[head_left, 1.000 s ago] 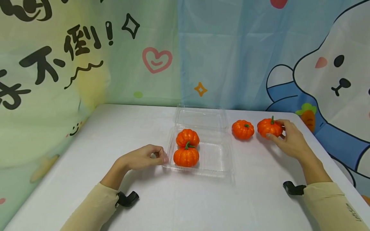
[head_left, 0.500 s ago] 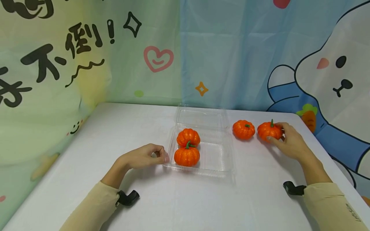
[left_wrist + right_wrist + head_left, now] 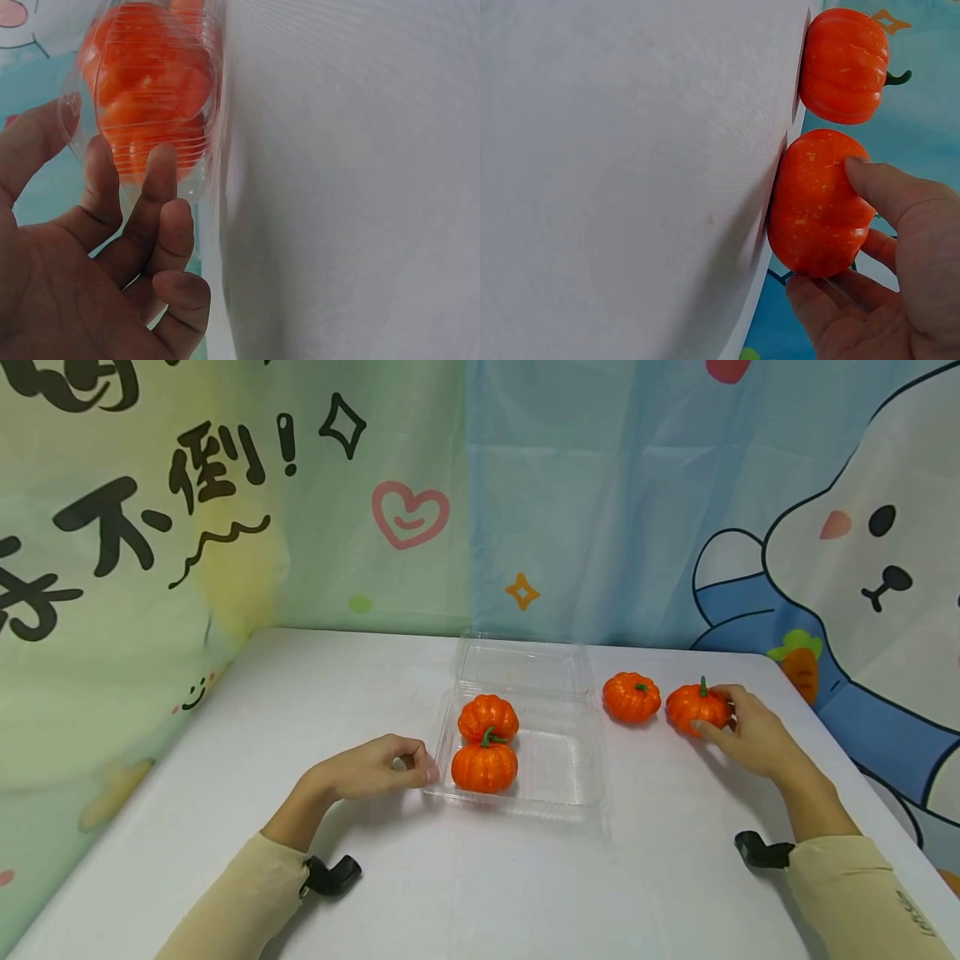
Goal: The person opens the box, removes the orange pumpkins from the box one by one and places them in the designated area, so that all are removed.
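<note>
My right hand [image 3: 750, 731] grips an orange toy pumpkin [image 3: 696, 708] with a green stem, at the right of the white table. In the right wrist view the thumb lies on the near side of this pumpkin [image 3: 817, 202], fingers behind and under it. A second pumpkin [image 3: 632, 697] sits just to its left. Two more, a rear pumpkin [image 3: 487, 718] and a front pumpkin [image 3: 483, 767], touch inside the left half of a clear plastic container [image 3: 558, 768]. My left hand [image 3: 371, 767] pinches the container's front left corner; its fingertips also lie near the ribbed wall [image 3: 154, 90].
The container's clear lid [image 3: 521, 666] lies folded back toward the rear edge of the table [image 3: 525, 893]. Behind the table hangs a printed cloth [image 3: 555, 510]. A black wrist mount [image 3: 333, 877] sticks out from the left sleeve, another mount [image 3: 761, 850] from the right.
The right hand has lowered the pumpkin a little toward the table and the near side. The left hand and the container have stayed in place.
</note>
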{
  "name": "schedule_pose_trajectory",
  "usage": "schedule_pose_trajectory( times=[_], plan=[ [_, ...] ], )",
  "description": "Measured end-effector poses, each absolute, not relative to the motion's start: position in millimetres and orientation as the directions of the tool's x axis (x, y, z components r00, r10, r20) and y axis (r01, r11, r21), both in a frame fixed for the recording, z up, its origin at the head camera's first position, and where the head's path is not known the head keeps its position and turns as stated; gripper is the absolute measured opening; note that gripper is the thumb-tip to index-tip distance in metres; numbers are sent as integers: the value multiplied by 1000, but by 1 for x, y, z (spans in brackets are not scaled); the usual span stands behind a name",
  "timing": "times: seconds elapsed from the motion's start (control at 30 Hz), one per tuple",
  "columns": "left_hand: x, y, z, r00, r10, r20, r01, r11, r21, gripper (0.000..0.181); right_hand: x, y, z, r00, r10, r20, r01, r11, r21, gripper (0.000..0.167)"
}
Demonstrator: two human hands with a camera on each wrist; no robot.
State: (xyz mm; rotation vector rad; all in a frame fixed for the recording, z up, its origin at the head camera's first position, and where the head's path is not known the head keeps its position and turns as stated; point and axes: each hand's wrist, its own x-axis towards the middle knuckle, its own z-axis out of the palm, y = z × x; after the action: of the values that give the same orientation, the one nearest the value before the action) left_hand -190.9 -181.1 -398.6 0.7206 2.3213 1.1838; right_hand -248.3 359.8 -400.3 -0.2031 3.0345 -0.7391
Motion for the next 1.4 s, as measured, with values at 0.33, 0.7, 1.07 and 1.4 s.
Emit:
schedule_pose_trajectory(
  times=[0.33, 0.7, 1.07, 1.4],
  plan=[
    [-191, -181, -400, -772, 619, -140, 254, 503, 826, 20, -246, 359, -399, -994, -112, 16, -107, 892, -440, 80],
    [-189, -181, -399, -776, 615, -141, 247, 501, 829, 20, -246, 353, -395, -989, -119, 87, -145, 894, -424, 80],
    [-190, -181, -401, -767, 631, -112, 283, 490, 825, 20, -245, 336, -390, -960, -129, 247, -230, 869, -439, 71],
    [-192, -182, -400, -764, 634, -119, 278, 490, 826, 19, -246, 315, -377, -940, -142, 310, -276, 850, -449, 67]
  ],
)
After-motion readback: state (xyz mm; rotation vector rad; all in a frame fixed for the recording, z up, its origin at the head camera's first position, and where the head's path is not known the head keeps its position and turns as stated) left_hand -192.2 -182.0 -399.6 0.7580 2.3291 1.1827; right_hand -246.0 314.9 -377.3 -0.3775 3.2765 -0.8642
